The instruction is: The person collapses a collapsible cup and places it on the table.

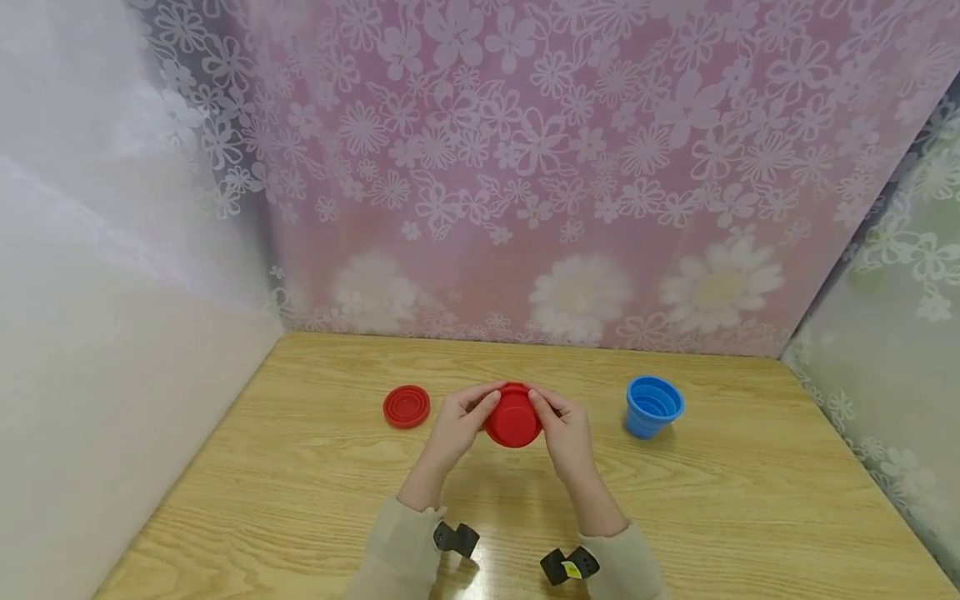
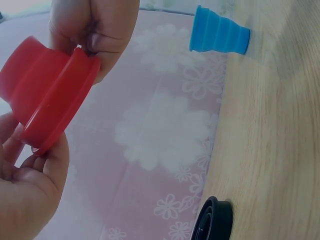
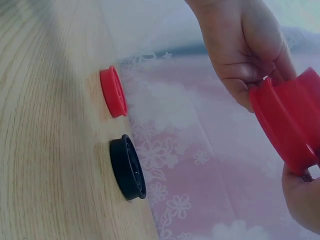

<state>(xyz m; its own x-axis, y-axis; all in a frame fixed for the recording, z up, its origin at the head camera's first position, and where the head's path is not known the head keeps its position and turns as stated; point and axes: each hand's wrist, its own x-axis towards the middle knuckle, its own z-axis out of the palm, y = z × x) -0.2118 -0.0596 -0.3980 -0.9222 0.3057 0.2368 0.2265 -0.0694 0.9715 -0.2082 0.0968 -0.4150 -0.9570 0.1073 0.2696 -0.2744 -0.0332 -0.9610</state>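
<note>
Both hands hold a red collapsible cup (image 1: 513,419) above the table, in front of the body. Its base is turned up toward the head camera and its wide rim points down and away. In the left wrist view its stepped wall stands partly drawn out. The left hand (image 1: 454,423) pinches the rim on the left with thumb and fingers. On the opposite side, the right hand (image 1: 566,429) grips the rim the same way. A black folded cup (image 3: 128,167) lies on the table beyond the hands, hidden from the head view.
A flat red folded cup (image 1: 406,407) lies left of the hands. To the right stands an extended blue cup (image 1: 652,407), mouth up. The wooden table (image 1: 750,500) ends at a pink flowered curtain (image 1: 465,200), with pale sheets at both sides.
</note>
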